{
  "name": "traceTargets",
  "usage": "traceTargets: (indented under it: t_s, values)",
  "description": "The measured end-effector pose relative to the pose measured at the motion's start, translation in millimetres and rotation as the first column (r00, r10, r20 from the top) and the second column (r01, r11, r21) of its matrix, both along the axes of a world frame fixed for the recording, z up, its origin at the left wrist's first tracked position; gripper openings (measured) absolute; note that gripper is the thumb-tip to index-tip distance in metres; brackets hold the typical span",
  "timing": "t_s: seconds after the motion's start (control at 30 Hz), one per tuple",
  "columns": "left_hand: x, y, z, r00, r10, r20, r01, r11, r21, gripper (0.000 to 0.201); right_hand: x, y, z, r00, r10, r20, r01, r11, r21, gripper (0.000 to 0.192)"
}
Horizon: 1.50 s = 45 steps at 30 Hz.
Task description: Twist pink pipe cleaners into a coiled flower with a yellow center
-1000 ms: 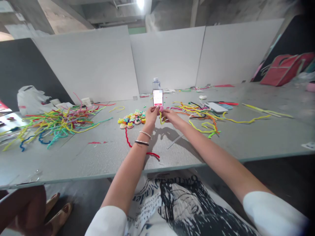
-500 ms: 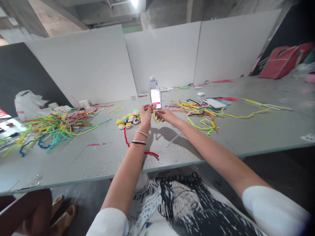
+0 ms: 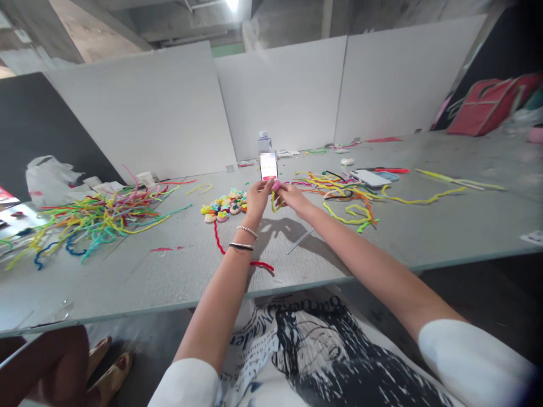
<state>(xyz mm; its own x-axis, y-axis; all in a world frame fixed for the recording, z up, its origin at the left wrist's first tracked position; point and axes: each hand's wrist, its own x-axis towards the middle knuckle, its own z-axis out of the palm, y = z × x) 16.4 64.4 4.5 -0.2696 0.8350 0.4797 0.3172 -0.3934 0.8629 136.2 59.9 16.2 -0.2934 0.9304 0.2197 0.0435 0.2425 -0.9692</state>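
Note:
My left hand [image 3: 257,199] and my right hand [image 3: 296,200] meet above the table, fingertips close together. Between them is a small pink fuzzy ball [image 3: 276,186], with a yellow pipe cleaner [image 3: 275,206] curving down below it. Both hands are closed in a pinch on this piece; the exact fingertip contact is too small to make out. Beside my left wrist lies a cluster of small colourful fuzzy flowers [image 3: 224,207]. A red pipe cleaner [image 3: 218,240] runs from near the cluster, passing under my left forearm.
A lit phone [image 3: 268,164] leans against a bottle [image 3: 263,140] behind my hands. Pipe cleaners form a tangled heap [image 3: 110,212] on the left and a looser pile [image 3: 345,192] on the right. A white phone-like slab [image 3: 373,178] lies by that pile. Another person's legs [image 3: 46,367] show lower left.
Both hands have shifted slightly right with the pink and yellow piece and come closer together. My right fingers now sit beside the pink ball.

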Motion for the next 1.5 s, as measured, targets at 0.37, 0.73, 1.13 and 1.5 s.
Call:
traceTargets:
  t_s: [0.37, 0.73, 1.13, 1.5]
  values:
    - [2.1, -8.4, 3.7, 0.988, 0.112, -0.106, -0.106, 0.992, 0.065, 0.014, 4.9, 5.2, -0.2, 0.986, 0.082, -0.145, -0.1, 0.988, -0.121, 0.01]
    - [-0.1, -8.0, 4.6, 0.956, 0.145, -0.253, -0.131, 0.989, 0.073, 0.017, 7.1, 14.9, -1.2, 0.938, 0.143, -0.316, -0.205, 0.963, -0.174, 0.01]
    - [-2.5, -19.7, 20.2, 0.951, 0.301, -0.07, -0.286, 0.943, 0.172, 0.017, 11.3, 2.1, -1.3, 0.952, 0.259, -0.161, -0.287, 0.94, -0.186, 0.008]
    - [-7.3, -14.7, 17.4, 0.967, 0.252, -0.039, -0.24, 0.95, 0.201, 0.017, 8.2, -3.3, -2.5, 0.951, 0.242, 0.193, -0.242, 0.97, -0.025, 0.023]
